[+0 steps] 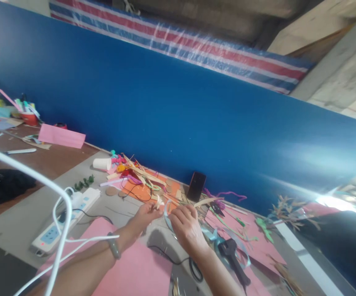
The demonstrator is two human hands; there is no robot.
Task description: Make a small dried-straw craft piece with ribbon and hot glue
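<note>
My left hand (pixel 145 213) reaches forward over the table, fingers pinched on a small pale strip near the craft scraps (pixel 141 174). Just right of it, my right hand (pixel 187 228) is curled around a light blue ribbon (pixel 168 216), which loops up between the two hands and trails away under the right wrist. A grey band sits on my left wrist. A black glue gun (pixel 233 257) lies to the right of my right forearm.
A white power strip (pixel 63 222) with cables lies at left. Pink paper sheets (pixel 141 271) cover the table under my arms. A black phone (pixel 196 186) leans on the blue partition (pixel 178 115). A white cup (pixel 102 163) and straw pieces are behind.
</note>
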